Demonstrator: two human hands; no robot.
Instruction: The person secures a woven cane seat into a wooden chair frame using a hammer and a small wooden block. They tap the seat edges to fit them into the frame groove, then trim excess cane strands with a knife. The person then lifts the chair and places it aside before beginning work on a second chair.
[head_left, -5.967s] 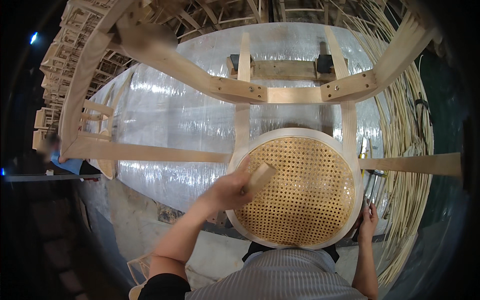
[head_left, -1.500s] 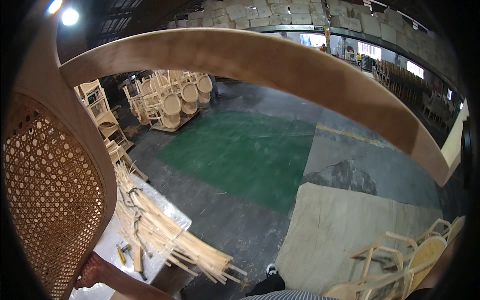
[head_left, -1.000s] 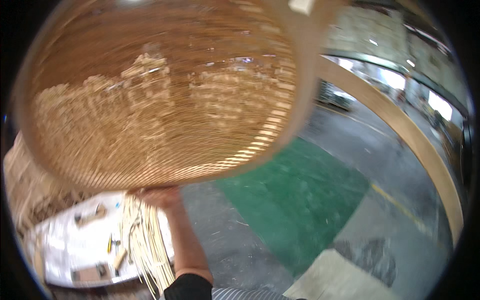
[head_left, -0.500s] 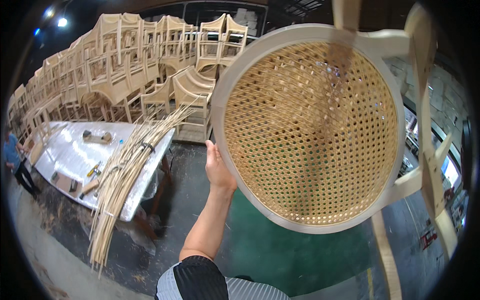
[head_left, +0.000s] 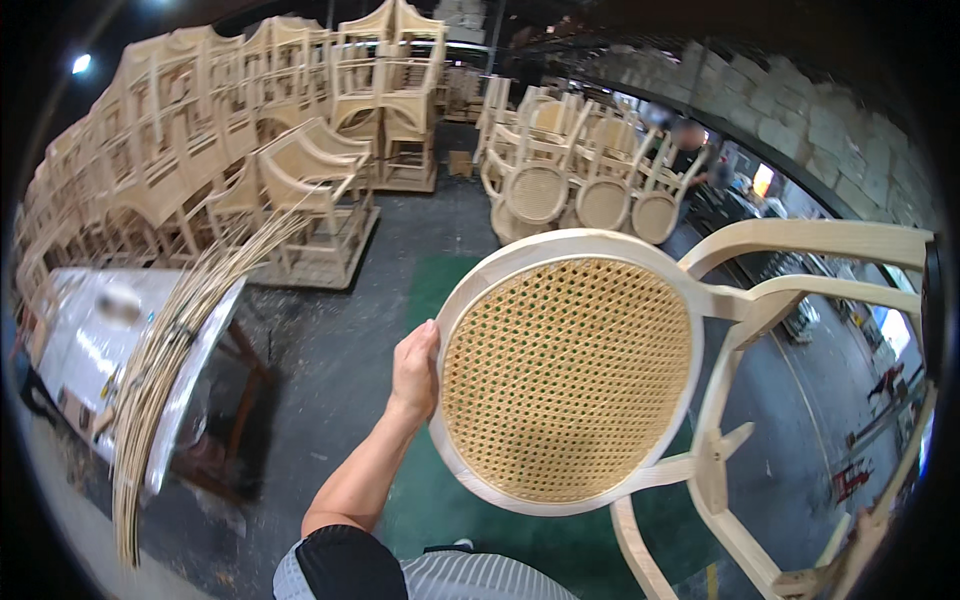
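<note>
Chair (head_left: 640, 400): held up by its round woven back.
Left hand (head_left: 415, 368): fingers clenched on the rim.
Right hand: hidden, cannot tell.
Tip: grip the wood, not the weave.

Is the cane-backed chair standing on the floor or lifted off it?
Lifted. The left hand grips the rim of the chair at its round cane back, and the frame hangs tilted above the green floor mat.

Left hand (head_left: 414, 368) raised, forearm extended up from lower edge, fingers curled in grip, thumb forward. Right hand unseen.
</note>
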